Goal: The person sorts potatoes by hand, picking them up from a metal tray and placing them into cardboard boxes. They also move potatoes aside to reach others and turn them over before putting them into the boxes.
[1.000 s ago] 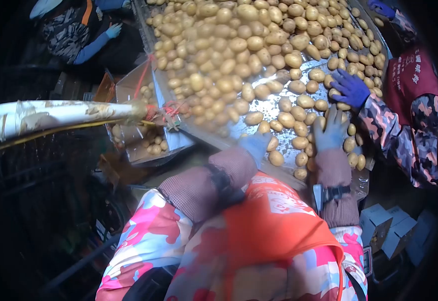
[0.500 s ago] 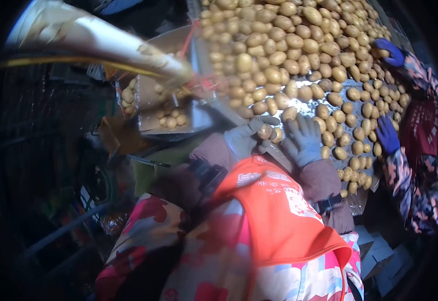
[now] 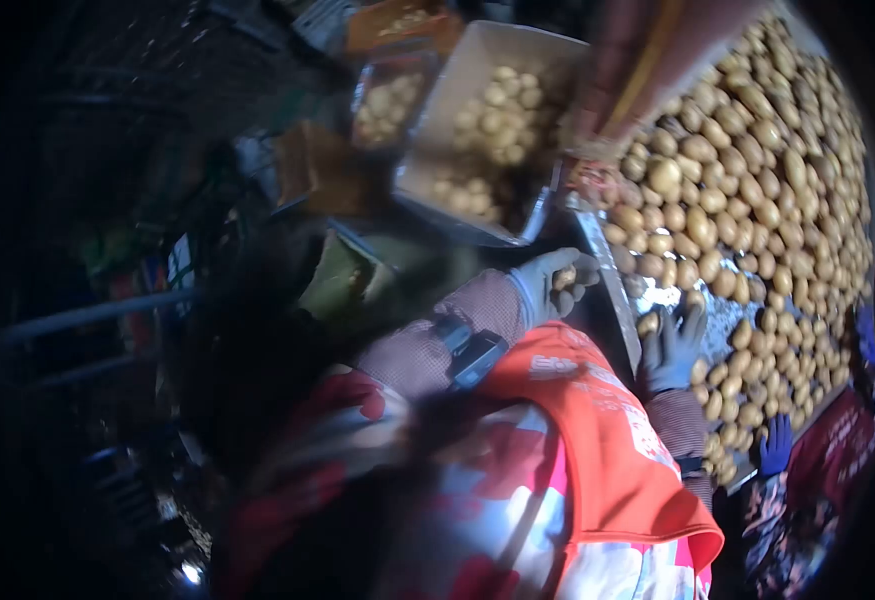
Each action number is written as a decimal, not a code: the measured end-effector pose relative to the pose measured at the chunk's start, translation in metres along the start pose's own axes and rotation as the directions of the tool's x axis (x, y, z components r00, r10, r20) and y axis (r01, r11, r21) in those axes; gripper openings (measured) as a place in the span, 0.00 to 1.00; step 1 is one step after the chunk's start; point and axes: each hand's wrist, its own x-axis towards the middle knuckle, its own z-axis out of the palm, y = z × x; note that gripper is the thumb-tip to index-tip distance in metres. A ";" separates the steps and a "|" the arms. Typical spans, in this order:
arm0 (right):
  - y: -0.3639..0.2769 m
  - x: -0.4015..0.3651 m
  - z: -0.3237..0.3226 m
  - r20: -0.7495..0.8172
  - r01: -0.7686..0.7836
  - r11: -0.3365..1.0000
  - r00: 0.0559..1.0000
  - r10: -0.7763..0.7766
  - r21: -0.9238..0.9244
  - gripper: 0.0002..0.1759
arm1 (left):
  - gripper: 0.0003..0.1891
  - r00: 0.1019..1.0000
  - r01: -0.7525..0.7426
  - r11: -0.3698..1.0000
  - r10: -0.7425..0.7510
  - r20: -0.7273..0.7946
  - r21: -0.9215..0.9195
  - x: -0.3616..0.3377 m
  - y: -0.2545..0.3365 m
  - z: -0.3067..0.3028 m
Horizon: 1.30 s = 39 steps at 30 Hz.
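Observation:
My left hand (image 3: pixel 537 285), in a grey glove, is curled round a potato (image 3: pixel 563 279) just outside the table's metal edge. A carton of potatoes (image 3: pixel 427 165) stands beyond that hand. Over on the table, my right hand (image 3: pixel 673 350), also gloved in grey, rests with its fingers spread. Close by its thumb side lies a single potato (image 3: pixel 648 323). A large heap of potatoes (image 3: pixel 757 150) spreads out past my right fingertips.
A metal rim (image 3: pixel 612 290) borders the table. A blurred pinkish hanging column (image 3: pixel 642 70) comes down at the table's corner. A smaller box of potatoes (image 3: pixel 389 105) stands at the back left. Another person's purple-gloved hand (image 3: pixel 775 445) is at the right.
The view has swung left, bringing the cartons nearer the middle. My left hand has moved from the table off past its edge with the potato. My right hand stays on the table.

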 end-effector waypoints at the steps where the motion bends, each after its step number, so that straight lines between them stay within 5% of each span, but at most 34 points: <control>1: 0.020 -0.010 0.069 -0.205 0.152 0.984 0.964 -0.168 -0.091 0.27 | 0.08 0.996 -0.070 0.997 0.072 -0.053 0.038 -0.017 0.008 -0.007; 4: 0.028 -0.015 0.076 -0.403 0.248 0.955 0.900 -0.165 0.162 0.28 | 0.11 0.954 -0.246 0.957 0.211 -0.215 -0.156 -0.047 0.032 -0.111; 7: 0.021 -0.022 0.056 -0.509 0.339 0.919 0.838 -0.197 0.201 0.28 | 0.14 0.788 -0.528 0.841 0.435 -0.436 -0.115 -0.138 0.078 -0.197; 10: 0.034 -0.018 0.069 -0.601 0.402 0.883 0.777 -0.189 0.243 0.31 | 0.14 0.683 -0.594 0.804 0.526 -0.506 0.033 -0.191 0.127 -0.221; 15: 0.034 -0.035 0.057 -0.554 0.143 0.960 0.832 0.015 0.240 0.31 | 0.16 0.804 -0.174 0.883 0.383 -0.456 0.435 -0.139 0.133 -0.127; 19: 0.035 -0.045 0.067 -0.626 -0.058 0.974 0.757 0.187 0.220 0.27 | 0.18 0.973 0.172 0.650 0.005 -0.230 0.740 -0.053 0.081 -0.029; 20: 0.040 -0.046 0.083 -0.639 -0.128 0.955 0.718 0.276 0.268 0.28 | 0.19 0.972 0.158 0.524 0.068 -0.226 0.837 -0.041 0.053 0.012; 22: 0.055 -0.065 0.081 -0.602 -0.227 0.931 0.713 0.359 0.286 0.27 | 0.23 0.999 0.032 0.448 -0.048 -0.012 0.893 -0.010 0.017 0.052; 24: 0.073 -0.086 0.071 -0.474 -0.321 0.834 0.706 0.526 0.448 0.27 | 0.24 0.992 -0.022 0.467 -0.097 0.076 0.884 0.027 -0.011 0.072; 25: 0.079 -0.099 0.078 -0.530 -0.292 0.841 0.670 0.520 0.456 0.27 | 0.26 0.989 -0.034 0.476 -0.108 0.097 0.879 0.038 -0.027 0.085; 28: 0.109 -0.142 0.096 -0.636 -0.256 0.862 0.590 0.498 0.437 0.30 | 0.27 0.991 0.026 0.444 -0.132 0.036 0.896 0.067 -0.078 0.115; 31: 0.131 -0.187 0.107 -0.494 -0.432 0.756 0.577 0.650 0.491 0.28 | 0.28 0.993 0.114 0.241 -0.052 -0.105 0.964 0.091 -0.104 0.124; 33: 0.157 -0.219 0.134 -0.515 -0.558 0.718 0.507 0.691 0.415 0.25 | 0.31 0.987 0.152 0.293 -0.103 -0.127 0.944 0.104 -0.096 0.114; 36: 0.196 -0.257 0.143 -0.465 -0.501 0.627 0.422 0.779 0.596 0.26 | 0.32 0.985 0.167 0.279 -0.097 -0.145 0.946 0.112 -0.089 0.108; 39: 0.227 -0.255 0.136 -0.234 -0.466 0.397 0.370 0.899 0.791 0.29 | 0.32 0.979 0.203 0.323 -0.067 -0.191 0.924 0.118 -0.089 0.105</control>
